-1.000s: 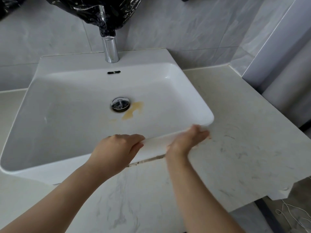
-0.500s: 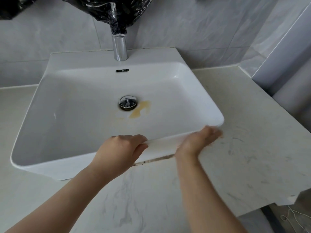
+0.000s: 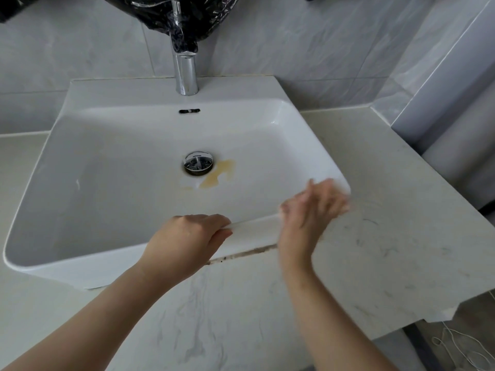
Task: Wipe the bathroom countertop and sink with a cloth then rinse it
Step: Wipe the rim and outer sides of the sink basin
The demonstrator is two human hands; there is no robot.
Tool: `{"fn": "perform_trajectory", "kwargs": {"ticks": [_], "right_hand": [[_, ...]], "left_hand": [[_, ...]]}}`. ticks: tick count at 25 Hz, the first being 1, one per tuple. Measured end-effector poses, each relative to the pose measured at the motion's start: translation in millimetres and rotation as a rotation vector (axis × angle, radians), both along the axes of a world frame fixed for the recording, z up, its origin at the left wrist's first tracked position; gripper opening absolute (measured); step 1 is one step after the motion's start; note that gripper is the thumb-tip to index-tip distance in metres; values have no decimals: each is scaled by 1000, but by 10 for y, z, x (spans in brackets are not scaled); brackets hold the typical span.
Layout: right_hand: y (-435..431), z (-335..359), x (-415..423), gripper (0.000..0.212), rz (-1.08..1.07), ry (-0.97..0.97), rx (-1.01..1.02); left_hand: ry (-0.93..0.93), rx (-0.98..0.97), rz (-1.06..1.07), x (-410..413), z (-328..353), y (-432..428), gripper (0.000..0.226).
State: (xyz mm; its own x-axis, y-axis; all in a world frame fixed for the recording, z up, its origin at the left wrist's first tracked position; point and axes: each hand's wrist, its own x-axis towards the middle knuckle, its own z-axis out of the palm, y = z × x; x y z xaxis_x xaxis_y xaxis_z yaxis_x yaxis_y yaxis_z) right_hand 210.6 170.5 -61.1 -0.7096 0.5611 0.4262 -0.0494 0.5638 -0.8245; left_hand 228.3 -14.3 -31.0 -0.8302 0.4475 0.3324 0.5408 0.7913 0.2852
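A white rectangular sink [image 3: 120, 89] sits on a pale marbled countertop [image 3: 388, 236]. A yellow-brown stain [image 3: 219, 174] lies beside the chrome drain [image 3: 198, 163]. My left hand [image 3: 184, 239] grips the sink's front rim, fingers curled over its edge. At the front right corner of the sink is my right hand [image 3: 310, 210], motion-blurred, fingers stretched out against the rim. No cloth can be made out under it. A dark grime line [image 3: 241, 254] runs along the sink's base between my hands.
A chrome faucet [image 3: 186, 73] stands at the back of the sink, its top wrapped in black plastic [image 3: 192, 12]. Grey tiled wall behind. The countertop's right front edge is chipped [image 3: 442, 314], with white cord [image 3: 460, 349] on the floor below.
My right hand has slid right along the front rim to the sink's corner and is now blurred with motion. My left hand stays on the rim. The view has shifted slightly.
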Motion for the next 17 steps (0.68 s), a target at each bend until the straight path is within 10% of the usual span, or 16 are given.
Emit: {"fn": "perform_trajectory", "kwargs": {"ticks": [4, 9, 17], "right_hand": [[30, -125, 174, 45, 337, 117, 666], [432, 18, -33, 31, -11, -13, 797], [183, -9, -121, 55, 156, 265, 971]], "left_hand": [[-35, 9, -5, -19, 2, -43, 37], [-3, -168, 138, 80, 29, -140, 29], [-38, -187, 141, 62, 15, -218, 38]]}}
